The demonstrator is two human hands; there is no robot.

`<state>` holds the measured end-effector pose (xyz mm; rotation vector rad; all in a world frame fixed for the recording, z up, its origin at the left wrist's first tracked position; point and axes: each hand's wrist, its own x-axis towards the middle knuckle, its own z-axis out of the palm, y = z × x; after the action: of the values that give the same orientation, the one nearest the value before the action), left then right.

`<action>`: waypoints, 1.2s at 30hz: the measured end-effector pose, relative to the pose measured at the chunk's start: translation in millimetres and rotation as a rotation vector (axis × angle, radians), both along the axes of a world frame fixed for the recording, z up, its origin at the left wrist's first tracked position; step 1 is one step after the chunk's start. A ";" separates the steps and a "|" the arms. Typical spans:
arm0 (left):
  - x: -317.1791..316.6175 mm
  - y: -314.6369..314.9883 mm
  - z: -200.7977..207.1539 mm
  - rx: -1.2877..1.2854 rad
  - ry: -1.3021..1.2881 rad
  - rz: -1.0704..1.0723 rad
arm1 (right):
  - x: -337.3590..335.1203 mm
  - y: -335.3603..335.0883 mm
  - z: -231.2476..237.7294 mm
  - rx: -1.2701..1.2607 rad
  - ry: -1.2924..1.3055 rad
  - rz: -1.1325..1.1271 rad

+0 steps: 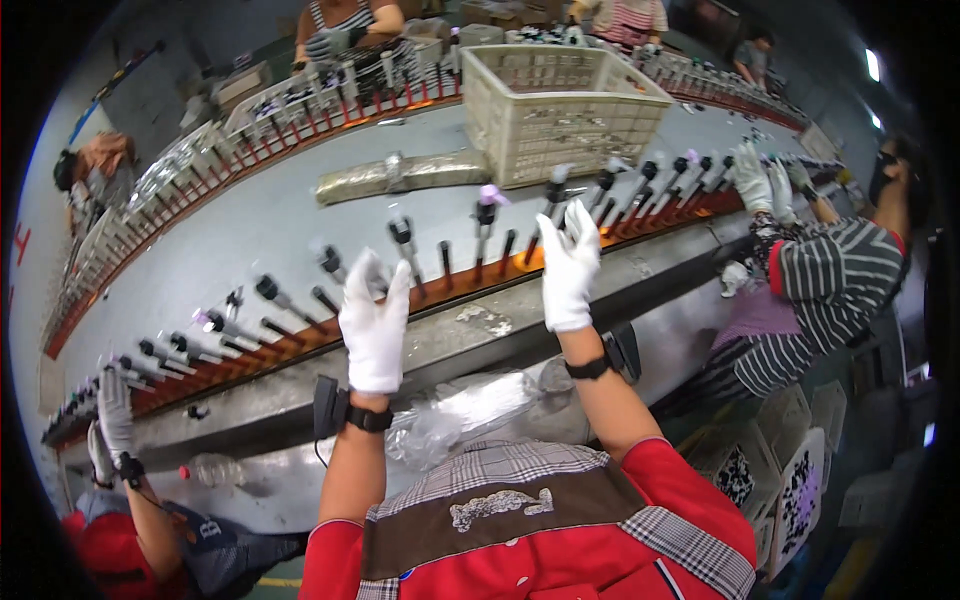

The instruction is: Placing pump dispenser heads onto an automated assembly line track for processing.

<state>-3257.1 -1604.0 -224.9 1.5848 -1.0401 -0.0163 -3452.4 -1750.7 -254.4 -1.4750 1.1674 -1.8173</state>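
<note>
Left hand: white-gloved, [373, 335] I see it raised at the bench's near edge, fingers and thumb parted, with no object visible in it.
Right hand: white-gloved, [570, 285] also at the near edge, thumb and fingers apart and slightly curved; I make out nothing held.
Posts: the black-tipped posts [444, 262] nearest my hands stand in a row in an orange-brown strip [460, 281] along the near edge; some lean in my view.
Purple piece: [489, 196] it sits atop a post between the two hands, apart from both.
Large crate: an off-white plastic crate [570, 140] with slotted walls stands on the bench [410, 131] between the near and far edges; its bottom is hidden from me, so I cannot tell its contents.
Bundle: a long tan wrapped bundle [435, 171] lies left of that crate, its right end at the crate's near left corner.
Floor crates: past the near edge, lower right, one pale crate holds small black pieces [736, 472]; a white one beside it holds purple and black pieces [800, 500].
Bottle: a clear bottle [218, 469] with a red cap lies on its side below the near edge, toward the left; I cannot tell what is inside.
Co-workers: a person in striped sleeves [840, 270] works at the near edge to my right; another's gloved hand [115, 412] shows at the left.
</note>
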 end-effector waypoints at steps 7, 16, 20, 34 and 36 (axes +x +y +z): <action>54.0 -65.4 3.3 -0.197 0.525 -0.099 | 72.7 -52.6 32.2 0.363 -0.014 0.460; 86.4 10.5 -8.3 -0.117 0.039 0.249 | 79.6 26.6 42.1 0.174 0.408 0.314; 76.3 43.8 -22.9 0.321 -0.180 0.348 | 13.7 44.4 -8.8 0.065 0.091 0.360; 110.8 -34.9 -23.6 -0.210 0.489 -0.094 | 109.8 -4.9 45.9 0.205 -0.162 0.614; 126.2 -25.8 -23.9 -0.187 0.458 -0.095 | 118.7 -10.7 53.1 0.258 -0.141 0.757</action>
<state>-3130.9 -1629.8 -248.8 1.2798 -0.7318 -0.3232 -3333.7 -1761.4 -201.3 -1.3543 0.6110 -1.1757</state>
